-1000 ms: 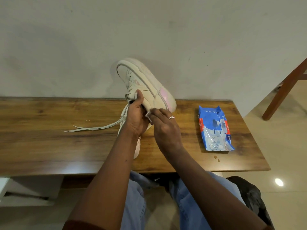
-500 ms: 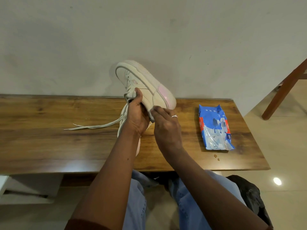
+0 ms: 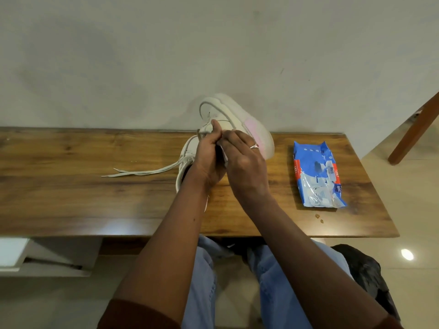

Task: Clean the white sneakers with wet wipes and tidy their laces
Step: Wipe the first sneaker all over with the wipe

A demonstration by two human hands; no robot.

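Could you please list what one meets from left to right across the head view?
Loose laces → left hand gripping the sneaker → right hand holding a wipe → pack of wet wipes → wooden chair leg.

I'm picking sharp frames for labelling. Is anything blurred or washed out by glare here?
Head view: the raised sneaker is smeared by motion, its edges soft; the wipes pack and laces are crisp. Glare whitens the table's near edge, and a lamp reflection dots the floor.

Both forearms are reaching forward and converging. The left hand (image 3: 209, 160) is gripping the sneaker (image 3: 234, 112), thumb raised. The right hand (image 3: 245, 167), against the left, is pinching a wipe (image 3: 225, 158).
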